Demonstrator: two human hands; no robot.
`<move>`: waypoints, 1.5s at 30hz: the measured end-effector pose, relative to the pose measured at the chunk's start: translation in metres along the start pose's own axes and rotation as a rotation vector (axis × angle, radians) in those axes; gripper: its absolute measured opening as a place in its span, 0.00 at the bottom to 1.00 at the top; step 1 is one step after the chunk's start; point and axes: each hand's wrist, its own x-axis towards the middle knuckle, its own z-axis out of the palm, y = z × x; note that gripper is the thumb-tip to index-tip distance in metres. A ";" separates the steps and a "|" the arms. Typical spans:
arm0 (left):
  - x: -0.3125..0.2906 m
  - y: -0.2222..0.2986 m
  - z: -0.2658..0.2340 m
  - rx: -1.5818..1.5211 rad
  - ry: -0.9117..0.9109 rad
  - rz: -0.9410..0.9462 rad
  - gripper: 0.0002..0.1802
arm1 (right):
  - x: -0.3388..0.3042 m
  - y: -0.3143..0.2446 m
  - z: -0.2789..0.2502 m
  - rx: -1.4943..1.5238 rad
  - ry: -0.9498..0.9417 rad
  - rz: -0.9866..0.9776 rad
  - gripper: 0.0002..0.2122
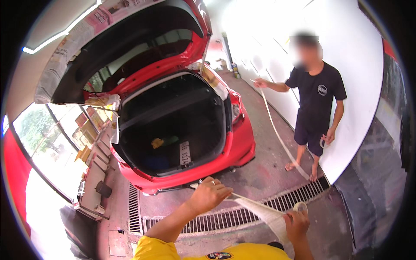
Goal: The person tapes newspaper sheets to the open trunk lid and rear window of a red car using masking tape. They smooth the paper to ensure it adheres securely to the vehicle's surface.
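Pale strip point(263, 210) was stretched between the two grips. Left hand point(209, 196) pinched its left end; right hand point(297, 224) gripped the wider right part together with a tape roll point(300, 208). Floor grate point(212, 222) ran below the strip. Ahead of the left grip stood a red car point(240, 145), trunk open; beyond the right grip, a co-worker point(316, 97) held another strip point(291, 157).

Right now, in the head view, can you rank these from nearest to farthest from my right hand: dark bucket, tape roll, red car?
1. Tape roll: at the right hand itself.
2. Red car: ahead, to the left.
3. Dark bucket: far left, beyond the car's rear corner.
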 end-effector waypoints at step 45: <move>0.065 0.244 0.050 -0.378 0.116 -0.709 0.08 | 0.092 0.221 -0.056 0.280 -0.415 -0.221 0.07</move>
